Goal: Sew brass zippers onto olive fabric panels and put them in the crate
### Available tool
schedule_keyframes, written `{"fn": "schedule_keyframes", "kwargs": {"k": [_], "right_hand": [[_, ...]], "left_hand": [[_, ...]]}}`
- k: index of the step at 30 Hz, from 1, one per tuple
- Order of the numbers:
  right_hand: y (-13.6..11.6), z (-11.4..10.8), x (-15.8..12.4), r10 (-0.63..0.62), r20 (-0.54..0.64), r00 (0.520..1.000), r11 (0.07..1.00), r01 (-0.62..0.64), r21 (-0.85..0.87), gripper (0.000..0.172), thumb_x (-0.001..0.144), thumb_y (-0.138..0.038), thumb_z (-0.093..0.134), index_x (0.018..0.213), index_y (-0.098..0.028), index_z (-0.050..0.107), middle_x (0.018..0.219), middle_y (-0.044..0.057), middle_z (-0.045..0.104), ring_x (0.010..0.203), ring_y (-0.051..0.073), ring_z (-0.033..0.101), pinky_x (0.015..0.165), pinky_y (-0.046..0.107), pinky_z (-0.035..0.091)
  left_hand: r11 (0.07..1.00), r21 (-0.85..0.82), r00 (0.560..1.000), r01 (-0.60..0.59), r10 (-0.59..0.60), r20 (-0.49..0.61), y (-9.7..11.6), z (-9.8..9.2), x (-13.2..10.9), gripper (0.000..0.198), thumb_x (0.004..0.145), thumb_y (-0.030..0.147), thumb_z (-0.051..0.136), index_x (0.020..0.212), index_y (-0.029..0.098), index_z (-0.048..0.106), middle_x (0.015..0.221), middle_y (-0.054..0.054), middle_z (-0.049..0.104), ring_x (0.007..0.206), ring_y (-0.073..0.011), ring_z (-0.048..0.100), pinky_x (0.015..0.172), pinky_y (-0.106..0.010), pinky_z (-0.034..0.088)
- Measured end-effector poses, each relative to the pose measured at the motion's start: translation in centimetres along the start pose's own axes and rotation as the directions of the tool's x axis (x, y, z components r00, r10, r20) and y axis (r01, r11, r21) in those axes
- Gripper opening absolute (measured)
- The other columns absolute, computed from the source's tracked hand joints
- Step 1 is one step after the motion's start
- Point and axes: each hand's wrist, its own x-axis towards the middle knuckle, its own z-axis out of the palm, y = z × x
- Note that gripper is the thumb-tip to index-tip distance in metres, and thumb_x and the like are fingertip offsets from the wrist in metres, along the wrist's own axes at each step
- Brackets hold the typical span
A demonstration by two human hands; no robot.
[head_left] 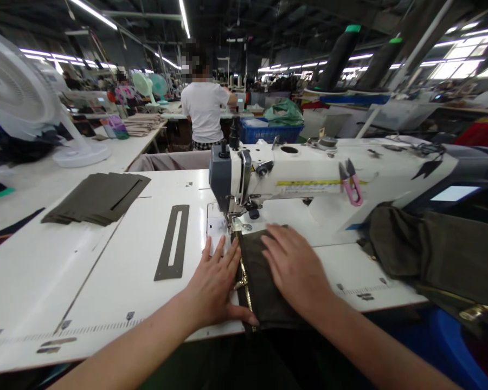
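A dark olive fabric piece (pixel 260 271) with a gold zipper (pixel 244 281) along its left edge lies at the sewing machine (pixel 228 189), its far end by the presser foot. My left hand (pixel 217 281) rests with fingers spread, its fingertips at the zipper's left side and its thumb across the lower zipper. On the fabric's right part my right hand (pixel 295 265) lies flat, fingers stretched forward and slightly blurred. Left of my left hand is a flat grey-olive template (pixel 173 244) with a long slot. What the far fabric edge does under the needle is too small to tell.
A stack of olive fabric pieces (pixel 97 197) lies at the left. Pink thread snips (pixel 352 184) are on the machine arm. More olive fabric with a zipper (pixel 451 254) hangs at the right edge. A white fan (pixel 81 151) stands left; a person (pixel 205 108) is ahead.
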Motion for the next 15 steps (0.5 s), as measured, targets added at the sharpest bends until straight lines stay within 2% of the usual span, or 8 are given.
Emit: {"fn": "schedule_keyframes", "kwargs": {"k": [2,4,6,8,10,11,13,15], "right_hand": [[-0.6,1.5,-0.3,-0.088,0.038,0.995,0.986,0.082,0.144,0.041,0.089,-0.023,0.035,0.126,-0.009,0.046,0.135,0.014,0.042,0.127,0.025,0.033,0.104,0.046,0.026],[0.3,3.2,-1.6,-0.028,0.111,0.993,0.984,0.007,0.18,0.051,0.09,-0.033,0.034,0.135,-0.008,0.033,0.139,0.014,0.035,0.13,0.023,0.027,0.105,0.047,0.024],[2.3,4.2,-3.2,0.075,0.15,0.986,0.986,-0.096,0.135,0.059,0.09,-0.041,0.033,0.138,-0.008,0.026,0.141,0.015,0.03,0.131,0.024,0.025,0.105,0.049,0.023],[3.8,4.1,-4.2,0.157,0.14,0.978,0.983,-0.168,0.069,0.062,0.089,-0.044,0.033,0.136,-0.005,0.029,0.14,0.019,0.031,0.131,0.027,0.025,0.104,0.052,0.021],[4.0,3.0,-4.1,0.169,0.089,0.982,0.984,-0.173,0.04,0.058,0.089,-0.041,0.035,0.132,-0.003,0.036,0.139,0.021,0.032,0.131,0.03,0.023,0.104,0.056,0.017],[3.4,2.4,-3.6,0.129,0.065,0.99,0.989,-0.133,0.06,0.053,0.089,-0.037,0.036,0.13,-0.004,0.039,0.139,0.021,0.033,0.131,0.03,0.022,0.104,0.056,0.016],[1.6,1.2,-2.3,-0.041,0.04,0.998,0.982,0.033,0.186,0.044,0.089,-0.026,0.035,0.129,-0.009,0.042,0.138,0.017,0.036,0.131,0.026,0.026,0.105,0.052,0.019],[-0.4,0.8,-1.2,-0.208,0.0,0.978,0.908,0.193,0.371,0.038,0.088,-0.018,0.036,0.123,-0.015,0.05,0.13,0.013,0.047,0.123,0.021,0.038,0.103,0.044,0.028]], "left_hand": [[1.0,0.003,1.0,0.014,-0.014,-0.008,0.0,0.2,-0.1,0.115,0.057,0.087,0.035,0.137,0.004,0.025,0.143,-0.02,0.023,0.131,-0.0417,0.011,0.104,-0.058,0.002],[1.0,-0.002,0.999,0.03,-0.031,-0.017,0.0,0.3,-0.3,0.117,0.056,0.088,0.033,0.136,0.004,0.026,0.143,-0.02,0.022,0.131,-0.0421,0.01,0.105,-0.058,0.0],[0.999,-0.016,0.999,0.037,-0.037,-0.023,0.0,0.4,-0.3,0.117,0.056,0.089,0.031,0.136,0.004,0.027,0.143,-0.02,0.021,0.131,-0.0421,0.009,0.105,-0.057,-0.001],[0.999,-0.032,0.999,0.033,-0.034,-0.026,0.0,0.5,-0.3,0.116,0.057,0.088,0.031,0.137,0.004,0.026,0.144,-0.019,0.02,0.132,-0.0415,0.007,0.105,-0.057,-0.002],[0.998,-0.049,0.999,0.031,-0.032,-0.031,0.1,0.5,-0.2,0.115,0.058,0.087,0.033,0.137,0.005,0.024,0.144,-0.019,0.019,0.132,-0.0407,0.007,0.105,-0.058,-0.003],[0.998,-0.06,0.999,0.026,-0.028,-0.026,0.1,0.5,-0.2,0.115,0.058,0.087,0.034,0.137,0.005,0.023,0.144,-0.019,0.019,0.132,-0.0402,0.007,0.105,-0.058,-0.002],[0.997,-0.081,1.0,0.013,-0.013,-0.003,0.2,0.2,-0.4,0.116,0.057,0.086,0.038,0.138,0.005,0.019,0.144,-0.02,0.018,0.133,-0.0386,0.007,0.105,-0.058,0.001],[0.996,-0.084,1.0,0.017,-0.015,0.019,-0.1,-0.4,-1.2,0.118,0.056,0.085,0.041,0.139,0.006,0.015,0.145,-0.019,0.015,0.133,-0.0364,0.006,0.106,-0.057,0.004]]}}
